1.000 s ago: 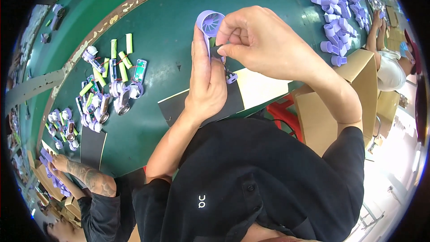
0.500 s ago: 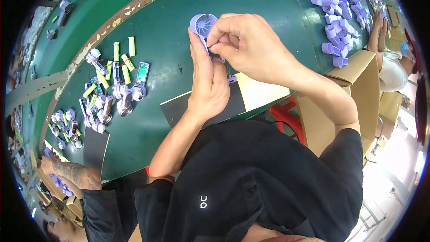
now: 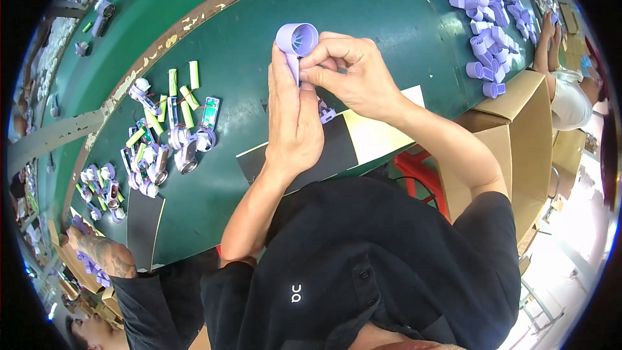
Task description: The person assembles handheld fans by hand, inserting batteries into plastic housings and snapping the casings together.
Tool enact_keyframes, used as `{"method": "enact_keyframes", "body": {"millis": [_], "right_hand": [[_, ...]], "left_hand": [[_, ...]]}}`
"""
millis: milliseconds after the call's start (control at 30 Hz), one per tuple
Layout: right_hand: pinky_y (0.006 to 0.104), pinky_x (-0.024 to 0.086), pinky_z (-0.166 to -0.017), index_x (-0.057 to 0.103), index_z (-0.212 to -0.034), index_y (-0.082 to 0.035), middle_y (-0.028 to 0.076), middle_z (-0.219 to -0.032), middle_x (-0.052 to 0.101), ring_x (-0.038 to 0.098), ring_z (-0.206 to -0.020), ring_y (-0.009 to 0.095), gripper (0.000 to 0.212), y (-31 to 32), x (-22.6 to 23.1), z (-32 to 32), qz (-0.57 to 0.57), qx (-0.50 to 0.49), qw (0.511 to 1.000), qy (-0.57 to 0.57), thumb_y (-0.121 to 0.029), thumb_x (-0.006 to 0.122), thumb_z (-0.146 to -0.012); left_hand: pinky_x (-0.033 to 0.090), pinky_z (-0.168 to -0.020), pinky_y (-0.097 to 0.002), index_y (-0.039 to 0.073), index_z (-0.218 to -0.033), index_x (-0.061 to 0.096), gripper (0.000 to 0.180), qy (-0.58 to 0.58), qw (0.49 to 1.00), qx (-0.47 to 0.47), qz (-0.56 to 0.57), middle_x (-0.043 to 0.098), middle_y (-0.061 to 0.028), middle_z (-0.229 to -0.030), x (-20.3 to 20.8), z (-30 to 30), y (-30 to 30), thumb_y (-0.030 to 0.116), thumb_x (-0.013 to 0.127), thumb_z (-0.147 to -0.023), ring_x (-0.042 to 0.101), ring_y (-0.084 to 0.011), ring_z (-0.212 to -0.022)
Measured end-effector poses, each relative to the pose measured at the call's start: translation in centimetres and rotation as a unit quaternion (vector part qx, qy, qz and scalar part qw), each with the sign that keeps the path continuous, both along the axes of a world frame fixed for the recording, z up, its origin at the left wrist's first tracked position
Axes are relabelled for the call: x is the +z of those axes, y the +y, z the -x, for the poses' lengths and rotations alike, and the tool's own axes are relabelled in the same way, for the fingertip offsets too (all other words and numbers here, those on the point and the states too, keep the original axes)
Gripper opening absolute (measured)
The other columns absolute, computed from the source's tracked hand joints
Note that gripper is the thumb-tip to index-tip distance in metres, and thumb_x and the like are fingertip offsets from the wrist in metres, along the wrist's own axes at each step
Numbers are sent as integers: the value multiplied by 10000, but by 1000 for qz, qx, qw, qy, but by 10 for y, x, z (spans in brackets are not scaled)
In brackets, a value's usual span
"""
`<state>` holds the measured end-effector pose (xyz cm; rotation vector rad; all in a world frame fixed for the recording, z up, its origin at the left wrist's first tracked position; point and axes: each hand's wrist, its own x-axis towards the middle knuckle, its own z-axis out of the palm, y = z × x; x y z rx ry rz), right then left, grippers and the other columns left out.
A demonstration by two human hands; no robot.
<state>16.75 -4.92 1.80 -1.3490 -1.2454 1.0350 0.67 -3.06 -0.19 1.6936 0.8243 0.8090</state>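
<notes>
A light-purple fan housing [image 3: 285, 40], a round barrel with radial spokes and a narrow handle, stands upright in my left hand [image 3: 293, 133]. The left fingers lie straight along the handle and hold it from the left side. At the handle's right edge, just below the barrel, my right hand [image 3: 355, 71] is closed in a pinch. Whatever sits between its thumb and forefinger is too small or hidden to make out. Below the hands, a small purple part [image 3: 327, 115] lies at a black mat [image 3: 324, 149] beside a pale yellow sheet [image 3: 382, 131].
Left on the green table [image 3: 227, 45] lie fan assemblies [image 3: 188, 155] with green battery cells [image 3: 194, 74] and a circuit board [image 3: 210, 113]. Purple housings [image 3: 483, 45] are heaped at the far right. An open cardboard box [image 3: 518, 129] stands at my right; a co-worker's forearm [image 3: 103, 253] is at left.
The fan housing has turned, so its barrel opening now faces more to the right. My left hand has rotated with it, and the right hand has shifted slightly down, still pinching at the handle.
</notes>
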Motion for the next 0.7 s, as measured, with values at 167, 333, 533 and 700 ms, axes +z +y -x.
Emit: {"method": "enact_keyframes", "body": {"millis": [167, 333, 533, 700], "right_hand": [[225, 390, -634, 761, -952, 7, -23, -868, 645, 483, -729, 36, 57, 3, 6, -3, 6, 15, 999, 48, 16, 740, -900], [250, 396, -619, 753, -946, 20, -19, -804, 616, 475, -704, 52, 71, 7, 41, -18, 77, 75, 994, -21, 24, 734, -878], [286, 377, -589, 718, -892, 21, 4, -722, 531, 437, -652, 82, 53, 4, 50, -14, 77, 70, 978, -183, 36, 707, -842], [342, 398, -551, 728, -869, -2, 52, -700, 558, 492, -594, 162, 65, -4, 19, 2, -4, -31, 990, -136, 3, 718, -805]], "left_hand": [[449, -1041, -315, -74, -1620, 140, 599, -16, 999, 2, -40, 496, -148, -1449, -10, 0, 5, 93, 372, -1094, 545, -186, -1216], [396, -1129, -401, -99, -1595, 139, 600, -12, 996, -36, 76, 396, -261, -1534, 4, 3, -3, 48, 404, -1078, 469, -346, -1378], [460, -1048, -418, -114, -1579, 146, 602, 8, 1000, -14, 20, 473, -289, -1421, 4, -5, -7, 33, 418, -1063, 564, -390, -1240], [503, -954, -454, -111, -1524, 253, 527, 32, 999, 23, 33, 557, -265, -1271, 1, -10, -4, 14, 409, -1036, 622, -385, -1092]]}}
